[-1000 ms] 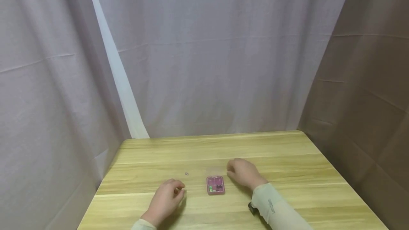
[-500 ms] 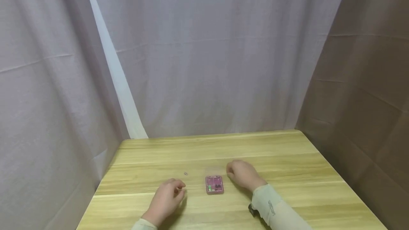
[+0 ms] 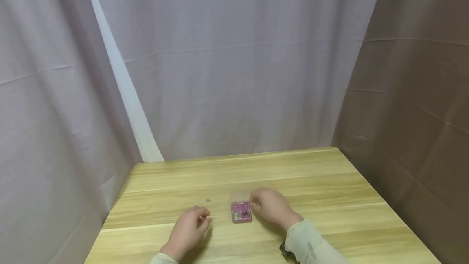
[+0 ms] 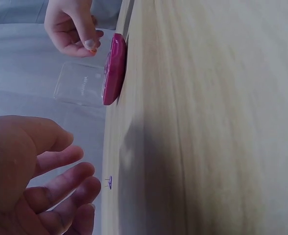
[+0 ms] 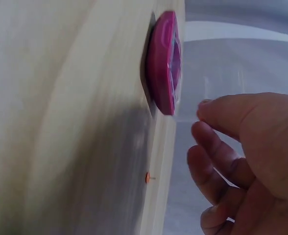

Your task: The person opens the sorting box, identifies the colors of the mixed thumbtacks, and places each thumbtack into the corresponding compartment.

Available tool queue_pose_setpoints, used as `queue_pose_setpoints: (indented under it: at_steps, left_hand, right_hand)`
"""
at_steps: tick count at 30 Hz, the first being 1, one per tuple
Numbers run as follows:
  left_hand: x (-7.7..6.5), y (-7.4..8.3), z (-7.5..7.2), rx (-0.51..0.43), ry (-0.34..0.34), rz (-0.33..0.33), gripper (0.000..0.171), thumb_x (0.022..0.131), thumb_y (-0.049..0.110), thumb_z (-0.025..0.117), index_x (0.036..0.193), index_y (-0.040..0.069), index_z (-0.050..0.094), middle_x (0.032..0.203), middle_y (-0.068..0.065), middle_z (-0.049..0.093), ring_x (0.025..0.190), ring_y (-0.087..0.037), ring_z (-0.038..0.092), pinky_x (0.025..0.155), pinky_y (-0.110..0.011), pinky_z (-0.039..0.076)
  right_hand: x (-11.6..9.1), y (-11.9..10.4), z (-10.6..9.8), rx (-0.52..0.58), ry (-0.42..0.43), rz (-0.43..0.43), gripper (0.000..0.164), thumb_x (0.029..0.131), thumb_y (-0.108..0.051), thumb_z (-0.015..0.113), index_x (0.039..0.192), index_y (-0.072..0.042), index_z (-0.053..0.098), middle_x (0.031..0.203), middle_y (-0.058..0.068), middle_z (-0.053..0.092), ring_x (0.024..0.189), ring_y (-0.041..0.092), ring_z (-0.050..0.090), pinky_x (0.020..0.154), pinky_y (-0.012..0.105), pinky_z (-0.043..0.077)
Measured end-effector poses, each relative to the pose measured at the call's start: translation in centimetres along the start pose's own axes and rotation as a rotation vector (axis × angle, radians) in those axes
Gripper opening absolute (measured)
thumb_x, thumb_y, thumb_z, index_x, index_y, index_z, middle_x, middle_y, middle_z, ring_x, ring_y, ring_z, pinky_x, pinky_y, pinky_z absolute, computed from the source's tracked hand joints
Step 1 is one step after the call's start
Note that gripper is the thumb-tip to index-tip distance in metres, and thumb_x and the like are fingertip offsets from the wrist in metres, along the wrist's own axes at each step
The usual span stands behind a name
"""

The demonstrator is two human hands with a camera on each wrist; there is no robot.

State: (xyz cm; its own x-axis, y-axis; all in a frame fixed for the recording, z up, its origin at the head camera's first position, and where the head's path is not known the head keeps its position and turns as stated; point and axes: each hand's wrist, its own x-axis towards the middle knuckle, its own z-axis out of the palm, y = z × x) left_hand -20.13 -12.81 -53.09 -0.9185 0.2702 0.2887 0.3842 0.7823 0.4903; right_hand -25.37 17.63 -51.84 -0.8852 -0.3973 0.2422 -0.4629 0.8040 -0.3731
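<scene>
A pink box [image 3: 241, 212] with compartments lies on the table, its clear lid [image 4: 79, 83] standing up from it. Green and dark bits sit in its near compartments. My right hand [image 3: 272, 207] is by the box's right edge, in the air. Between its thumb and finger it pinches a small orange thumbtack [image 4: 93, 50], mostly covered by the fingertips. My left hand [image 3: 189, 227] hovers left of the box, fingers loosely bent and holding nothing. Small purple thumbtacks [image 4: 109, 182] lie on the table beyond the left hand.
An orange thumbtack [image 5: 147, 177] lies point up on the wooden table [image 3: 315, 174], near my right hand. Grey curtains [image 3: 238, 72] hang behind the table and along both sides.
My right hand has moved left and closer to the pink box. The left hand has barely moved. The head view has turned slightly to the right.
</scene>
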Motion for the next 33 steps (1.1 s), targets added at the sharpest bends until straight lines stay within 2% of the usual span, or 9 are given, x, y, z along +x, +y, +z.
queue_pose_setpoints:
  at_steps: [5,14,27,33]
  left_hand:
    - [0.0,-0.1,-0.1,0.004,0.000,-0.001,0.019,0.086,0.023,0.071,0.104,0.016,0.072,0.100,0.002,0.071,0.081,-0.009,0.062,0.071,-0.033,0.059]
    - [-0.1,-0.1,0.0,0.001,-0.008,-0.008,0.019,0.087,0.023,0.071,0.104,0.017,0.072,0.101,0.002,0.071,0.082,-0.009,0.062,0.072,-0.034,0.059]
    - [-0.1,-0.2,0.1,-0.007,-0.012,-0.004,0.020,0.088,0.026,0.070,0.106,0.017,0.072,0.101,0.003,0.071,0.083,-0.011,0.062,0.073,-0.034,0.059]
    - [-0.1,-0.2,0.1,-0.003,-0.013,-0.012,0.020,0.088,0.027,0.070,0.106,0.017,0.072,0.103,0.003,0.070,0.083,-0.010,0.062,0.073,-0.035,0.059]
  right_hand:
    - [0.2,-0.6,0.6,-0.021,0.021,-0.029,0.006,0.087,-0.032,0.071,0.089,-0.027,0.072,0.082,-0.015,0.068,0.073,0.003,0.057,0.069,0.035,0.055]
    - [0.6,-1.0,1.3,-0.084,0.024,-0.080,0.005,0.084,-0.030,0.073,0.082,-0.027,0.070,0.078,-0.014,0.069,0.070,0.004,0.057,0.066,0.035,0.057]
    - [0.8,-0.1,1.8,-0.061,0.022,-0.052,0.006,0.084,-0.034,0.074,0.085,-0.028,0.070,0.082,-0.015,0.069,0.073,0.004,0.058,0.069,0.036,0.057]
    - [0.2,1.4,0.7,-0.059,0.049,-0.004,0.004,0.085,-0.031,0.073,0.087,-0.028,0.071,0.085,-0.013,0.070,0.076,0.005,0.059,0.071,0.035,0.057]
